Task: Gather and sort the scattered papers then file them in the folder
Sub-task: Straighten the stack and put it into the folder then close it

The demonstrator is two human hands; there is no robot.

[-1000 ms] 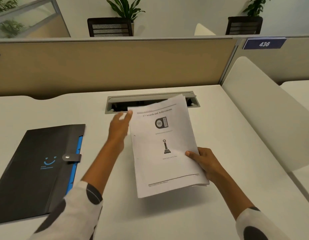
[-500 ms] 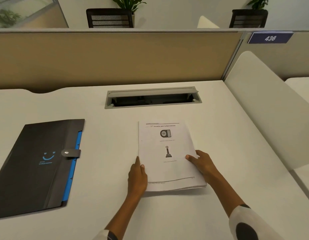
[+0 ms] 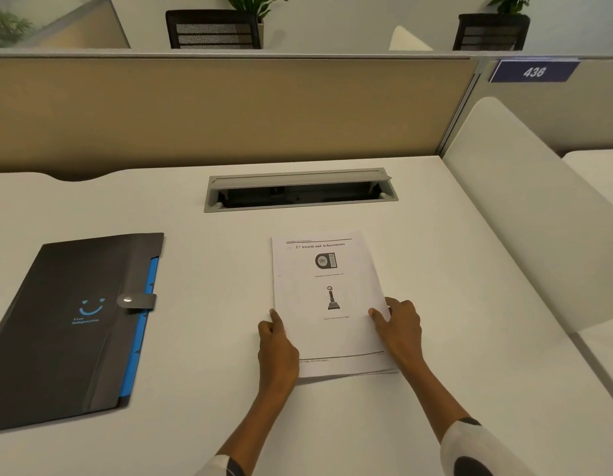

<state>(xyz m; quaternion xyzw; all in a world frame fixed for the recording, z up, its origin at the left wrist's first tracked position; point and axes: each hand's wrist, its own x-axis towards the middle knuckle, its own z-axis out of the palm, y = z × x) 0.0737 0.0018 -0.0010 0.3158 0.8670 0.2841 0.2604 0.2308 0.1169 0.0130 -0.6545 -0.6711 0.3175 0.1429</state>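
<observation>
A squared stack of white printed papers [image 3: 327, 293] lies flat on the white desk [image 3: 435, 269], its top sheet headed "2.7 Awards and Achievements". My left hand [image 3: 276, 345] grips the stack's lower left edge, thumb on top. My right hand [image 3: 399, 329] holds the lower right edge the same way. A dark grey folder [image 3: 75, 324] with a blue smiley, blue inner tabs and a snap strap lies shut on the desk to the left, apart from both hands.
A grey cable tray [image 3: 300, 188] with its lid raised is set into the desk behind the papers. A beige partition [image 3: 229, 108] closes off the back. A white side panel [image 3: 525, 207] slopes along the right, under a sign reading 436 [image 3: 533, 71].
The paper stack came down from a raised, tilted hold and now lies flat on the desk. My left hand moved from the stack's top left corner to its lower left edge.
</observation>
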